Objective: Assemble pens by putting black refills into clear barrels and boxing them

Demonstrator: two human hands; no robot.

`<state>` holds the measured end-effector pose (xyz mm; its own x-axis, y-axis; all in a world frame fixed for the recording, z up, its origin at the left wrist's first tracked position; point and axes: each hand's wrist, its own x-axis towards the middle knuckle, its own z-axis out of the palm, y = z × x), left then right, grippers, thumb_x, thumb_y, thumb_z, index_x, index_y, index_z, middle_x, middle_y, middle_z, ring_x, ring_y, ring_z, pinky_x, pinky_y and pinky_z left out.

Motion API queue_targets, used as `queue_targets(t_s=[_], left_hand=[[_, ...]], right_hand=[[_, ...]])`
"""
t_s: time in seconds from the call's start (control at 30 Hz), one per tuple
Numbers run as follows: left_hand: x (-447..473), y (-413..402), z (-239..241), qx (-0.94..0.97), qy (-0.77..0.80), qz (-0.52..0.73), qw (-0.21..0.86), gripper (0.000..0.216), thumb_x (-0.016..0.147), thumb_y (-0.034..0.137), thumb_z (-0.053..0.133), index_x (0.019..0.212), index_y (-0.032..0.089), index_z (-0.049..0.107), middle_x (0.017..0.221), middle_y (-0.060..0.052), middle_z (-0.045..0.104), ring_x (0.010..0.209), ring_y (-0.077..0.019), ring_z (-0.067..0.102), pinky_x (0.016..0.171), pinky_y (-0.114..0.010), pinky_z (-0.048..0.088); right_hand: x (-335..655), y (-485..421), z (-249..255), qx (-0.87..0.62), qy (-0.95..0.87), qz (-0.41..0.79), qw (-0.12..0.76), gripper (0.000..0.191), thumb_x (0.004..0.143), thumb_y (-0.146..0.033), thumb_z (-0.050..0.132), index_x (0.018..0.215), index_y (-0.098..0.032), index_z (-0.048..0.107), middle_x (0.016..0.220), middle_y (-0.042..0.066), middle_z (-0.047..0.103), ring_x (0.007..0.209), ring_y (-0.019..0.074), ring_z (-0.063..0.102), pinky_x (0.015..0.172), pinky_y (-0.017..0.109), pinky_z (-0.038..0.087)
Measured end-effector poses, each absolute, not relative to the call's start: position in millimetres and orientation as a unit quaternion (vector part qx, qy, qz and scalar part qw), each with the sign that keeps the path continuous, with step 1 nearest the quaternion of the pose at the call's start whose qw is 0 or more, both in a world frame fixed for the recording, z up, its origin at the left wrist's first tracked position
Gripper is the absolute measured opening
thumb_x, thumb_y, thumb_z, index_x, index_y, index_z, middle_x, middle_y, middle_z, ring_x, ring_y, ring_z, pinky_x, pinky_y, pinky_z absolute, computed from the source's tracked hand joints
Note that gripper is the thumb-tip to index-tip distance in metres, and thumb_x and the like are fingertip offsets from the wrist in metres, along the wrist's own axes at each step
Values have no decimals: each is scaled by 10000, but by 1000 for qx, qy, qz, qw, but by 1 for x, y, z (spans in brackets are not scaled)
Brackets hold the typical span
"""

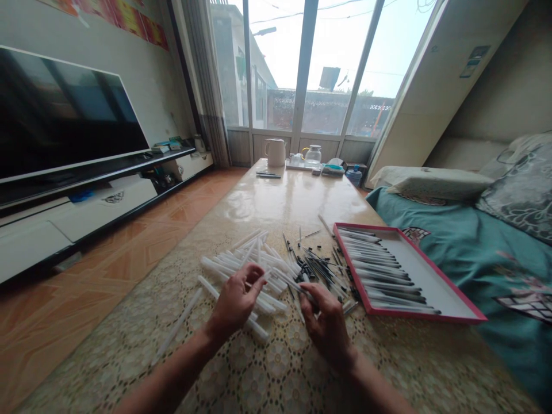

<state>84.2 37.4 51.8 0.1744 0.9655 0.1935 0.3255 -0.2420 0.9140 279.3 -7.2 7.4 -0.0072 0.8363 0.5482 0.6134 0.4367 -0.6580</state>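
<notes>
Curled shut on a white tube [259, 275], the left hand [236, 300] pinches it btwn thumb and fingertips, w/ the other fingers folded in under. Its forearm comes in from the lower left, wrist slightly bent, back of the hand up. The hand sits at the near edge of the tube pile [241, 259], resting on or just over it.

The right hand [328, 323] comes in from the lower right, forearm angled fwd, knuckles up. Its fingers are closed narrow on a thin stick [293, 283] that points up-left toward the left hand. Can't tell if it's a clear barrel or a refill. Both hands are near each other but apart, low over the table [276, 195].

Just beyond the right hand is a scatter of black refills [317, 265], touching the tube pile's right side. Right of that is a red-rimmed tray [431, 279] w/ finished pens [379, 270] lined up along its left half, the right half bare. One loose tube [179, 325] lies apart, left of the left forearm.

At the far end of the table are a white jug [275, 152] and a glass pot [313, 155]. A TV [64, 115] stands on the left, and a teal cover [474, 247] lies on the right.
</notes>
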Motion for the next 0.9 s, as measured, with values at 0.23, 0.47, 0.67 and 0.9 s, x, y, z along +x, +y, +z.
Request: queue_targets(t_s=[0.23,0.47,0.67,0.9], left_hand=[[74,15,37,321,444,544,635,275,649,291,771,842,146,640,619,41,566,498,-55,480,494,-161,409],[79,14,25,330,450,533,636,290,691,371,731,820,167,571,590,43,597,455,-52,489,442,-148,383],[86,10,24,356,448,516,637,307,699,416,711,805,175,553,577,45,591,447,-58,493,425,-150,372],[86,11,22,381,443,512,630,291,719,410,700,792,177,541,556,52,574,429,-50,472,410,-140,343]], right_hand=[[276,-17,16,-515,-744,74,420,146,782,-150,490,851,-180,615,659,6,519,601,145,486,581,252,370],[274,-17,20,-512,-763,50,391,146,798,-163,483,847,-176,620,667,16,532,626,151,492,602,253,359],[270,-19,21,-510,-778,36,365,156,803,-159,479,845,-180,627,669,21,537,632,153,497,610,252,353],[270,-17,17,-480,-826,20,295,149,910,-204,449,871,-183,591,693,22,577,631,144,532,599,242,335]])
